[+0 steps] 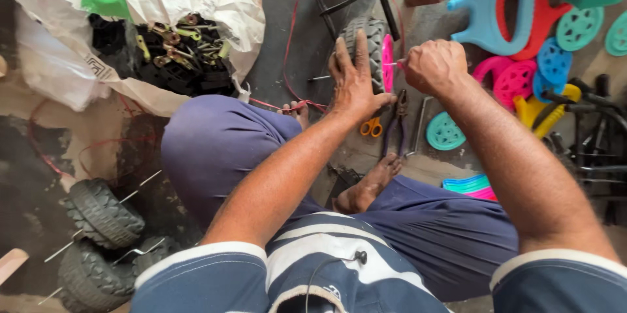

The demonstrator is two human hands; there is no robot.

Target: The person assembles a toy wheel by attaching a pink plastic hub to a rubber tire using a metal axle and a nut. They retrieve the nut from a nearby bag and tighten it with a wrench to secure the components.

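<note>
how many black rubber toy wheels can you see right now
3 black wheels: one upright under the left hand, with a pink hub, wheel; two with metal axles at lower left, wheel and wheel. More may sit hidden in the sack.

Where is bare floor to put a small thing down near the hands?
Bare floor lies between the white sack and the black tyre held by the left hand. Right of the right hand, coloured plastic wheels crowd it.
</note>
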